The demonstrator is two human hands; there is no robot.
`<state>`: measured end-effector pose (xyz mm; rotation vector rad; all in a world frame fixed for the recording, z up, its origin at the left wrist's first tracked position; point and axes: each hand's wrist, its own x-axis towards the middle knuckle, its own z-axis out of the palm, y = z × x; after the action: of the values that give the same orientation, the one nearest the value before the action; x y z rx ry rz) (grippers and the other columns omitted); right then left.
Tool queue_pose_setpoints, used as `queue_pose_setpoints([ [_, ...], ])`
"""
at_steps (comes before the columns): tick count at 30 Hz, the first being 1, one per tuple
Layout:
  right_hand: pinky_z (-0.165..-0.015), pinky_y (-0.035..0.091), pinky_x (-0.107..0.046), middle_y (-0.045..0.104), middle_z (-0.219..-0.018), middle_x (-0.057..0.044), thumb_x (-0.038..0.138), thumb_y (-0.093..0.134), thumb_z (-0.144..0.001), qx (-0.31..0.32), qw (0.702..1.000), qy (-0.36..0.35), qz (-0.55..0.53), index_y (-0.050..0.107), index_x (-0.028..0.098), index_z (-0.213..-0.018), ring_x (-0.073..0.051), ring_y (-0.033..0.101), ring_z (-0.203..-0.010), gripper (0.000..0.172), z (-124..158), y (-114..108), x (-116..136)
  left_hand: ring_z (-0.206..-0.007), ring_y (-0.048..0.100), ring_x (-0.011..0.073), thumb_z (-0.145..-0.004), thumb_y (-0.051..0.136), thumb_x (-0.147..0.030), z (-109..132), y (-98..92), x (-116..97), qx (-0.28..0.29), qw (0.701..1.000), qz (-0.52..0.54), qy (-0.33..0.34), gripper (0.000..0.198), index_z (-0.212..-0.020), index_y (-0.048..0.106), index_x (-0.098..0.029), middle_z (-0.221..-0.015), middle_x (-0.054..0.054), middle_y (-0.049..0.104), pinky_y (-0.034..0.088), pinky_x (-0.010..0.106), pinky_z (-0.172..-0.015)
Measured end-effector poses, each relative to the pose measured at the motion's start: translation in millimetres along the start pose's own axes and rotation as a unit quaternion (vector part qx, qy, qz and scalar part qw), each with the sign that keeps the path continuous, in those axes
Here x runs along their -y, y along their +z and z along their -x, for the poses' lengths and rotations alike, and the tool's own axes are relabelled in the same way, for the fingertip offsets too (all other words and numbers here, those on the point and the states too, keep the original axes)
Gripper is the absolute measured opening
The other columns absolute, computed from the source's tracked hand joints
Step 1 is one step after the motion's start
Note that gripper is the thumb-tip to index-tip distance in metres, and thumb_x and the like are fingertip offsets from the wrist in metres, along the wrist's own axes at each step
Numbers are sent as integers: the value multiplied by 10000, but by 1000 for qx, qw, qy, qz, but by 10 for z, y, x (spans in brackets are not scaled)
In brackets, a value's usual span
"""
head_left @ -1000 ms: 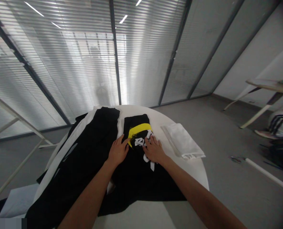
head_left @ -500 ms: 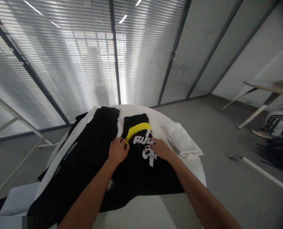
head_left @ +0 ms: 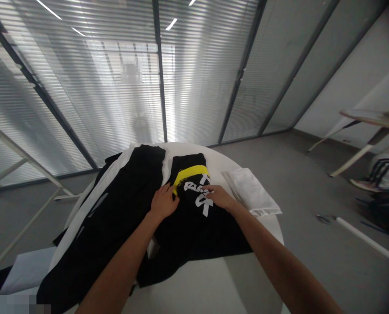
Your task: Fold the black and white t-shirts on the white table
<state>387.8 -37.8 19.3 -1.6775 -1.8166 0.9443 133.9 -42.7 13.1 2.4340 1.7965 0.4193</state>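
Note:
A black shirt [head_left: 194, 240] with a yellow band and white lettering lies on a round white table [head_left: 214, 288], partly folded, its print creased. On the left edge of the print, by the yellow band, my left hand [head_left: 164, 200] has its fingers curled onto the cloth. My right hand [head_left: 218, 196] pinches the fabric at the print's right side, thumb and fingers close together. Left of the shirt stretches a second black garment [head_left: 115, 218] with a white strip along its side. A folded white cloth [head_left: 251, 192] rests on the table to the right.
Blind-covered glass panels [head_left: 197, 78] stand behind the table. A white metal frame [head_left: 27, 157] is at the left, near a pale sheet [head_left: 30, 268]. On the right are another table [head_left: 371, 120], a striped bag [head_left: 387, 172] and a white pole [head_left: 367, 240] on the floor.
The shirt's printed area has bunched up between my hands, and its near edge has shifted slightly away from me. Both hands stay at the cloth. The view has moved a little.

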Motion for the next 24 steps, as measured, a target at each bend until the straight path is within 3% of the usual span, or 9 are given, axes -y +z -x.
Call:
queue_pose_setpoints([
  [2,-942,468,-343,718,-1061,-43,73,485,-729,-28,999,6,33,689,154,-1140,-228,639,-1032,466,-151,-19,45,-1326,416,258,-889,453,-356,-170,11,32,31,1000,-2,-3,478,-1333,501,-185,-1457,118,442,345,408,-1073],
  [5,-960,434,-320,677,-1151,-75,100,463,-786,-117,986,29,113,638,144,-1210,-223,595,-1090,461,-280,-31,165,-1358,377,267,-894,441,-357,-424,55,65,57,998,-7,-21,504,-1367,464,-188,-1487,125,401,318,420,-1089],
  [10,-993,345,-399,541,-1287,-141,213,448,-862,-262,931,47,248,550,168,-1299,-285,462,-1184,451,24,85,379,-1412,270,281,-929,341,-360,-611,232,28,21,998,-35,-42,530,-1422,389,-170,-1538,139,304,231,489,-1121],
  [14,-1001,277,-475,493,-1318,-146,319,507,-855,-240,913,5,330,566,200,-1251,-321,401,-1197,418,495,310,480,-1423,224,310,-934,287,-357,-655,319,-40,10,997,-53,-56,551,-1444,359,-160,-1550,147,270,234,531,-1098],
  [17,-1023,238,-503,443,-1388,-160,378,545,-838,-208,913,11,352,480,204,-1350,-345,346,-1257,545,730,501,495,-1412,231,333,-931,288,-349,-699,304,-86,7,996,-63,-65,548,-1442,361,-164,-1545,150,281,254,542,-1071],
  [20,-1060,184,-528,362,-1470,-165,410,507,-868,-198,911,21,360,355,193,-1452,-359,272,-1335,641,818,637,452,-1392,264,331,-928,308,-334,-701,256,-116,5,996,-61,-63,528,-1419,389,-157,-1526,162,311,277,512,-1056],
  [24,-1085,149,-536,321,-1509,-160,388,417,-924,-196,908,11,370,317,193,-1480,-348,228,-1380,598,762,650,327,-1328,346,317,-922,351,-333,-604,189,-124,-36,995,-75,-63,446,-1318,503,-197,-1442,148,424,326,483,-1019],
])
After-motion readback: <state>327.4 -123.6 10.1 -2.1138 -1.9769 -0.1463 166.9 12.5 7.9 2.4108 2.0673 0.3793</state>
